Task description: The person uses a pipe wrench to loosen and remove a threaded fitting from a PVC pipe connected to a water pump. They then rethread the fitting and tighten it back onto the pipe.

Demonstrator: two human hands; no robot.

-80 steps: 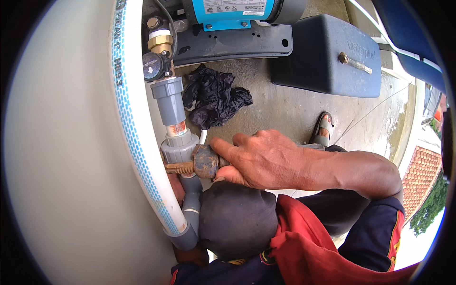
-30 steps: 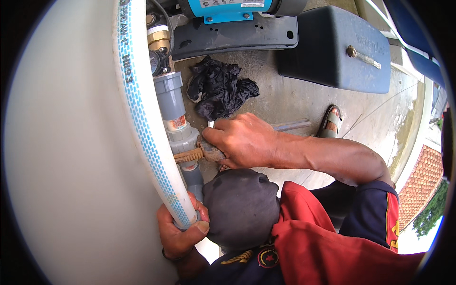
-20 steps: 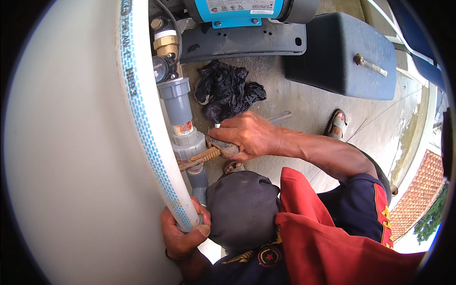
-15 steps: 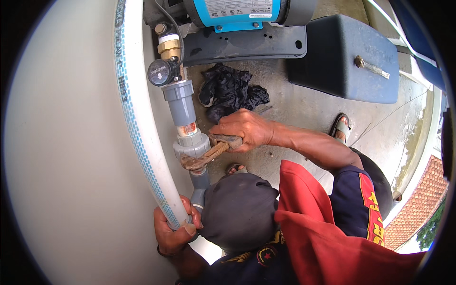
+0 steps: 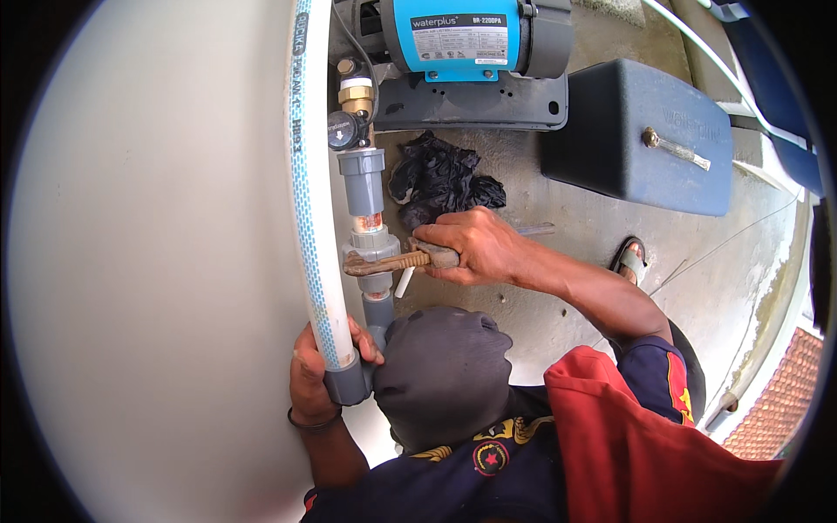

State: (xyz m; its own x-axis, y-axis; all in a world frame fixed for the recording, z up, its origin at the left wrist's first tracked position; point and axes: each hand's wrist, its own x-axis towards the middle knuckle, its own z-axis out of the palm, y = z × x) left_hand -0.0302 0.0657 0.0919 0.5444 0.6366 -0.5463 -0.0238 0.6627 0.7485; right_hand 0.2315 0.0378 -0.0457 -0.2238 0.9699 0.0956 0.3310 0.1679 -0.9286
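Neither of my own hands shows. A person in a dark head covering [image 5: 445, 375] crouches below me, working on an upright grey pipe. The person's right hand [image 5: 475, 248] is closed around a rusty pipe wrench [image 5: 384, 263], whose jaw lies across the grey pipe union [image 5: 373, 246]. Lower down, the person's left hand [image 5: 309, 375] wraps around the bottom of a white hose with blue markings [image 5: 307, 192], beside a grey elbow fitting [image 5: 347, 382]. Above the union stand a grey coupling [image 5: 362, 180], a brass fitting [image 5: 356, 94] and a round black gauge-like part [image 5: 347, 129].
A blue pump motor [image 5: 458, 35] sits on a dark metal base [image 5: 488, 100] at the top. To its right lies a dark blue-grey cover [image 5: 671, 139] with a handle-like piece on it. Crumpled black plastic [image 5: 440, 174] lies on the concrete floor; a pale wall [image 5: 174, 261] runs along the left.
My view has shifted, so the pump and pipes appear lower and further right. The wrench jaw now lies nearly level across the union; before it was tilted. The person's left hand has opened around the elbow.
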